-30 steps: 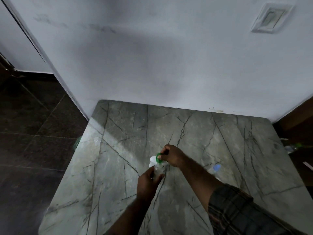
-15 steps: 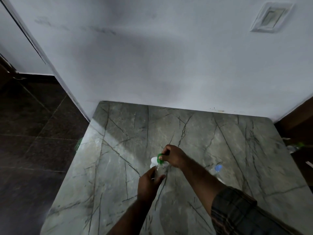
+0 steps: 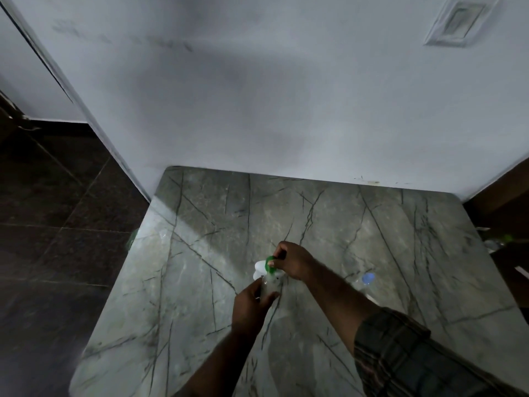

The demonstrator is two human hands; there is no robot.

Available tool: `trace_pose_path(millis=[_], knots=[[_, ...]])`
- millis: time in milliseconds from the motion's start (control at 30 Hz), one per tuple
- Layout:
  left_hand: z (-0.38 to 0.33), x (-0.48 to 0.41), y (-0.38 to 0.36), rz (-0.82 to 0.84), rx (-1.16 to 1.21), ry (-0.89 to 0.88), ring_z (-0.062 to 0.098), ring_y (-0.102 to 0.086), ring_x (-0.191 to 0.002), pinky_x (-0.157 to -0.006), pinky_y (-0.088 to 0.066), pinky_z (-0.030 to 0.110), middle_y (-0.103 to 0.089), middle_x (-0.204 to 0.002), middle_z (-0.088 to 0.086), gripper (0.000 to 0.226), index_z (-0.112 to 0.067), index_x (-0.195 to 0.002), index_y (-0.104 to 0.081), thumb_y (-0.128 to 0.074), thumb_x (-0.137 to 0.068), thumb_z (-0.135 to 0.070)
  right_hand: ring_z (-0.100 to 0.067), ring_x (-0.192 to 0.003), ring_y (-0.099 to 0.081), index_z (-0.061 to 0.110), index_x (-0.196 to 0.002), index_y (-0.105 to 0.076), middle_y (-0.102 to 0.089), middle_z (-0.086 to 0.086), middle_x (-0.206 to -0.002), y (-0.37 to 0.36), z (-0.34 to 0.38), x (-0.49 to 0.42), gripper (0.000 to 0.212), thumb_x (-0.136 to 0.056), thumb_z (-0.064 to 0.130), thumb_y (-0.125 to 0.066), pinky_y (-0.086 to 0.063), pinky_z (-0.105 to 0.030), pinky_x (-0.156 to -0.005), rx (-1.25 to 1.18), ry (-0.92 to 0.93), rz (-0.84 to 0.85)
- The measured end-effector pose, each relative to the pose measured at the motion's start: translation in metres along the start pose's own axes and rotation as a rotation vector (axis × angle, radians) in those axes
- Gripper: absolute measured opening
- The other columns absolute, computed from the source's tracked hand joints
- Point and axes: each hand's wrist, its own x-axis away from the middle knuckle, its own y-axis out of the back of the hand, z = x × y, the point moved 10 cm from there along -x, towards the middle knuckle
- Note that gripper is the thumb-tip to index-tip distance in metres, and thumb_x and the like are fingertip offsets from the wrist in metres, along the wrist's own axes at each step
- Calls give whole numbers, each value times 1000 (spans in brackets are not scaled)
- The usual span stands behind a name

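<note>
A small clear plastic bottle (image 3: 270, 285) stands near the middle of a grey veined marble table (image 3: 200, 253). My left hand (image 3: 249, 308) grips the bottle's body from below. My right hand (image 3: 292, 263) pinches the green cap (image 3: 269, 265) at the bottle's top between thumb and fingers. A white rounded object (image 3: 260, 269) shows just behind the bottle, partly hidden by it. The scene is dim.
A second clear bottle with a blue cap (image 3: 367, 279) lies on the table right of my right forearm. A white wall (image 3: 257, 96) rises at the table's far edge. Dark tiled floor (image 3: 57, 224) spreads to the left. Green-tinged items (image 3: 506, 240) sit beyond the right edge.
Both hands stay on the bottle and cap. My right hand has shifted slightly on the green cap; the bottle itself has barely moved.
</note>
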Motion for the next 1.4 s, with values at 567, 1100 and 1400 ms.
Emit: trace_pose_path(millis=[567, 1100, 1400], knots=[[1, 0, 0, 1, 2, 30, -2, -68, -92, -76, -49, 4, -74, -109, -9, 44, -20, -123, -66, -75, -83, -36, -11, -81, -58, 20, -85, -62, -63, 5, -87, 4, 2, -2, 14, -81, 27, -73, -40, -20, -62, 0, -1, -18], [-5, -1, -2, 14, 2, 14, -2, -68, -89, -79, -56, 15, -74, -101, -12, 38, -24, -120, -67, -72, -84, -38, -11, -81, -56, 18, -85, -63, -62, 5, -85, 10, 7, 0, 12, -80, 23, -73, -35, -17, -57, -2, 25, -14], [-4, -1, 1, 8, -7, 29, -5, -66, -88, -72, -49, 4, -73, -102, -14, 41, -24, -123, -65, -71, -85, -39, -11, -84, -56, 15, -94, -67, -66, 1, -95, 6, 3, -1, 17, -81, 24, -73, -39, -20, -62, -9, -12, -5]])
